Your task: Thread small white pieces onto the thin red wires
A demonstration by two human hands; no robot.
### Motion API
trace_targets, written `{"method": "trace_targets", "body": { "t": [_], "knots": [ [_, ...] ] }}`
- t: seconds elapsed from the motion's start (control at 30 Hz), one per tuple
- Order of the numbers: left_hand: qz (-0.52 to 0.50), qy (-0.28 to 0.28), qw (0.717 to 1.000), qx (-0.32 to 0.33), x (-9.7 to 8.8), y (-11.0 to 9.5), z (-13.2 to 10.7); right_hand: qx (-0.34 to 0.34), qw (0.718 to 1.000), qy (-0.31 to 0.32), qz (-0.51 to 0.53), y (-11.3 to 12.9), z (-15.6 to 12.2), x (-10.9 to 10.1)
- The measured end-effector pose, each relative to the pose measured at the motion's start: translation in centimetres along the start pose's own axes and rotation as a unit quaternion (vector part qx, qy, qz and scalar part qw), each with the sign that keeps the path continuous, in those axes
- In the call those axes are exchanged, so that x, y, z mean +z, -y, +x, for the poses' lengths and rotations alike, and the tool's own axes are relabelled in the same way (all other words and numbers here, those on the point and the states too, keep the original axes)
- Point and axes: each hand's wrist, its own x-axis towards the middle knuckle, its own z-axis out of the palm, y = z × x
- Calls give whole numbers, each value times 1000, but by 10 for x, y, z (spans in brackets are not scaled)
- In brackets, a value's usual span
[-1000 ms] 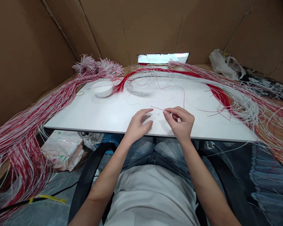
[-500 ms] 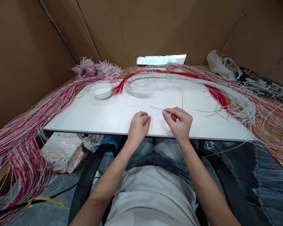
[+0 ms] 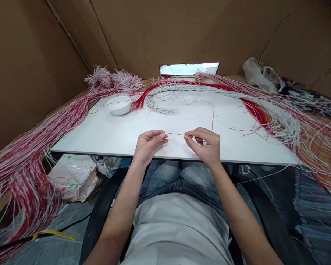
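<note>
Over the front of the white table, my right hand (image 3: 205, 144) pinches a thin red wire (image 3: 175, 134) between thumb and forefinger. The wire's free end points left, and its tail seems to run from the hand back across the table. My left hand (image 3: 152, 143) is closed in a pinch just left of the wire's tip, a small gap from it. Whatever its fingertips hold, if anything, is too small to make out. Behind the hands lie a bundle of red wires (image 3: 139, 104) and a bundle of white wires (image 3: 161, 108).
A white round dish (image 3: 121, 106) stands at the left on the white table (image 3: 105, 138). A thick sheaf of red and white wires (image 3: 57, 123) hangs over the left side. More wires (image 3: 289, 121) spread over the right. Cardboard walls (image 3: 179, 33) enclose the table; a plastic bag (image 3: 260, 77) lies back right.
My left hand has moved left and turned, bringing its pinched fingertips in line with the wire's tip. My right hand has shifted slightly left with the red wire, now more level.
</note>
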Motion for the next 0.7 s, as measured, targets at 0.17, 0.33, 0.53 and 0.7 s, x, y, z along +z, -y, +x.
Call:
{"method": "trace_targets", "body": {
  "t": [0.17, 0.33, 0.53, 0.7],
  "knots": [
    [-43, 11, 999, -23, -2, -5, -2, -32, 999, 20, -1, -2, 0, 1],
    [-40, 19, 999, -22, 0, -4, -3, -40, 999, 25, -7, -3, -1, 2],
    [-38, 22, 999, -21, -1, -4, -3, -39, 999, 27, -8, -2, -2, 1],
    [-35, 26, 999, -17, -1, -3, -3, -43, 999, 28, -8, -2, -1, 1]
  ]
}}
